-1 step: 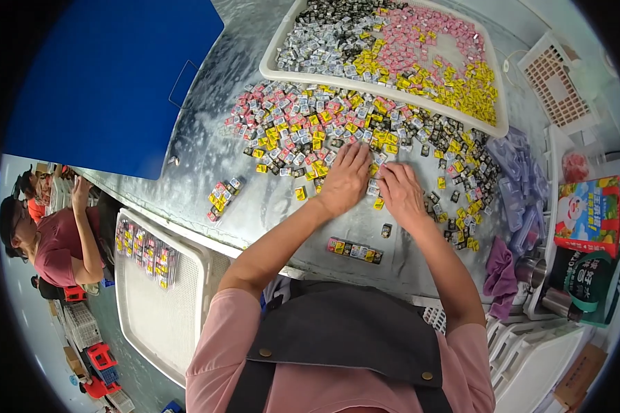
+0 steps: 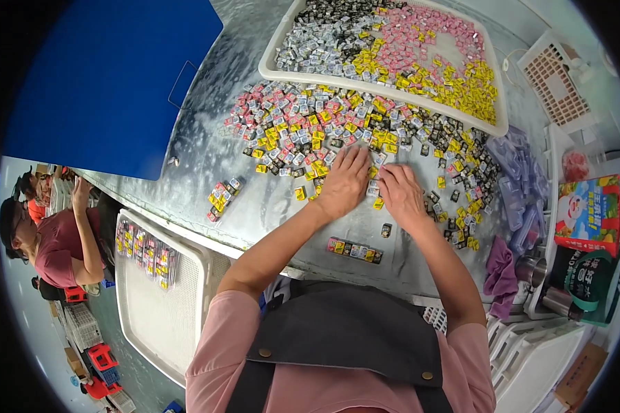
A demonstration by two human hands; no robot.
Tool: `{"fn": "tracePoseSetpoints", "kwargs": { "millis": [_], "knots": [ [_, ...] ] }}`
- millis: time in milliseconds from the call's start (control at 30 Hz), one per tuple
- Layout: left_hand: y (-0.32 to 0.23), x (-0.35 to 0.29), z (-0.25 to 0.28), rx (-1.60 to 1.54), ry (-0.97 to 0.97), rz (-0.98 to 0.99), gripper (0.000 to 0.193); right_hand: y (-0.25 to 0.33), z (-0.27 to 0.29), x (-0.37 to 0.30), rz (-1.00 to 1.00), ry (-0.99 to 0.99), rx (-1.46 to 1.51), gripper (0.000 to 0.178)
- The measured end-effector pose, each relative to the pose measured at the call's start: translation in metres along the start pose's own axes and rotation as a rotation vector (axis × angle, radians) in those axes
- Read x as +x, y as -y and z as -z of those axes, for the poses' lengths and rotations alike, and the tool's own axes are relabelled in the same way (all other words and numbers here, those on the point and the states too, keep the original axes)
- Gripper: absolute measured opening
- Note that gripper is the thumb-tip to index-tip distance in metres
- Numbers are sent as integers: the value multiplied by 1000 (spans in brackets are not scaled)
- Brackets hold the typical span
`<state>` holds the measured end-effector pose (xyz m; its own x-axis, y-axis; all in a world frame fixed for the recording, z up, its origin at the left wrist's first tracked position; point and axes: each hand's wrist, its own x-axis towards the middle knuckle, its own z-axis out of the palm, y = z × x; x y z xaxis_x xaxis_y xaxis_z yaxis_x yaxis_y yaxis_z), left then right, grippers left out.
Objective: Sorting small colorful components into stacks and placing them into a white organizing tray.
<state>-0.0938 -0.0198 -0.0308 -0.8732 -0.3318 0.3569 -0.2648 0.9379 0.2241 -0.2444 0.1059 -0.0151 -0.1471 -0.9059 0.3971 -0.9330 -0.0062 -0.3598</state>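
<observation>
A loose heap of small packets (image 2: 303,124) in pink, yellow, black and pale grey covers the work table (image 2: 296,234). My left hand (image 2: 348,180) lies over the heap's near edge, fingers stretched out flat. Right beside it, my right hand (image 2: 401,194) is bent, its fingertips drawn together at the packets between both hands; what they pinch is too small to make out. Nearer me lie a row of packets (image 2: 355,250) set side by side and a single black packet (image 2: 386,230). A block of lined-up packets (image 2: 224,198) sits to the left.
A white tray (image 2: 386,88) of colour-sorted packets borders the heap's far side. A blue panel (image 2: 110,89) stands at left, above another white tray (image 2: 162,330) with clear packs. Purple plastic pieces (image 2: 520,182) and a purple cloth (image 2: 501,279) lie right. Another person (image 2: 65,244) works at left.
</observation>
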Motion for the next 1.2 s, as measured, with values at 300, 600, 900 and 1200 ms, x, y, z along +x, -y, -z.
{"fn": "tracePoseSetpoints", "kwargs": {
  "millis": [300,600,900,1200],
  "knots": [
    [-12,-29,19,-236,-186,158,46,2,12,-6,49,-13,22,15],
    [1,-23,18,-33,-133,192,32,0,0,8,-32,76,53,16],
    [-6,-19,15,-50,-119,207,24,12,-4,18,-87,130,-11,22],
    [-16,-9,15,-96,-75,80,35,1,13,7,-91,169,63,26]
  ]
}}
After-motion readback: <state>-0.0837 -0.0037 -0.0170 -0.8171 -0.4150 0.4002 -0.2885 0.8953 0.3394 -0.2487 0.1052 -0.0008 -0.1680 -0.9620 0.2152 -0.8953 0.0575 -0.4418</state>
